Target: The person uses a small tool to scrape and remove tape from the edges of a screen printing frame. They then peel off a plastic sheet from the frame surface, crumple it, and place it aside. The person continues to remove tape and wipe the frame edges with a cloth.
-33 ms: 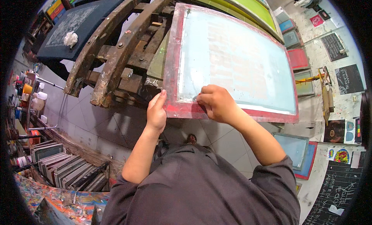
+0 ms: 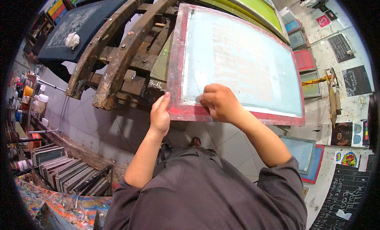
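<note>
A silkscreen printing frame (image 2: 257, 40) with pale blue mesh, a faint lettered stencil and red-taped edges lies in front of me. My left hand (image 2: 160, 115) holds its near left corner, thumb on top, other fingers hidden beneath the edge. Over the mesh by that same corner is my right hand (image 2: 221, 104), its fingers curled together and touching or nearly touching the surface. Whatever they pinch, if anything, is hidden. Small dark specks dot the mesh beside the fingertips.
Worn wooden press arms (image 2: 126, 52) stand left of the frame, with a dark printed cloth (image 2: 71, 28) beyond. Green frames (image 2: 241, 8) lie behind. Several stacked screens (image 2: 71, 170) fill the lower left. More screens (image 2: 299, 151) lean by the right wall.
My right hand has shifted slightly up and to the left over the mesh. The left hand and the frame stay where they were.
</note>
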### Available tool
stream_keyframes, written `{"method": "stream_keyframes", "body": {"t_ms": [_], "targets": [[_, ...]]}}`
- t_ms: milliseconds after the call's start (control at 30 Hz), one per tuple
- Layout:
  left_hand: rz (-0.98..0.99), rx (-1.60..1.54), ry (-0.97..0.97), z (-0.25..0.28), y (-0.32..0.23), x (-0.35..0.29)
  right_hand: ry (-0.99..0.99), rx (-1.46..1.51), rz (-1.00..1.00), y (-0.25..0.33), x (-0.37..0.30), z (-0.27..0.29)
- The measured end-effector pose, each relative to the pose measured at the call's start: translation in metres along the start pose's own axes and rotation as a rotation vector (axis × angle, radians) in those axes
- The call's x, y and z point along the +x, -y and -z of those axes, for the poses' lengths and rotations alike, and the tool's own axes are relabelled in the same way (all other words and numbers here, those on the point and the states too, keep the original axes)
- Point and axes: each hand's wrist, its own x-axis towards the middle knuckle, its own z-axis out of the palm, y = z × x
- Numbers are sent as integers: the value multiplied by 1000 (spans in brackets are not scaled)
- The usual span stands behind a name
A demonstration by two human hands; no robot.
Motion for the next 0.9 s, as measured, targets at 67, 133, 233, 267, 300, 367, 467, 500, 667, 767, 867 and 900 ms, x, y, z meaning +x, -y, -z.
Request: {"method": "stream_keyframes", "body": {"t_ms": [67, 133, 233, 267, 300, 367, 467, 500, 667, 767, 867, 900], "targets": [[-6, 12, -7, -1, 0, 3, -84, -91, 28, -13, 23, -7], [-18, 24, 3, -3, -2, 11, -216, -191, 24, -35, 54, -11], [-6, 18, -23, -11, -8, 9, -320, -248, -35, -54, 82, -18], [-6, 22, -25, -13, -9, 10, -336, -260, -54, -58, 84, -18], [-5, 22, -35, -10, -9, 10, -281, -221, -25, -55, 81, -18], [-3, 27, -34, -3, -5, 11, -158, -145, 28, -40, 63, -17], [-8, 33, -6, 12, 4, 14, 0, -104, 21, -13, 14, -9], [-5, 17, -12, 8, 3, 12, 7, -90, 15, -6, -3, -4], [-5, 25, -47, -2, 1, 9, -97, -104, 23, -11, -29, 0], [13, 10, -21, -4, -2, 11, -185, -214, 10, -32, 4, 0], [-24, 60, -17, 1, 0, 16, -329, -277, -63, -58, 33, -2], [-16, 42, -12, -1, -3, 15, -316, -264, -71, -58, 33, -4]]}}
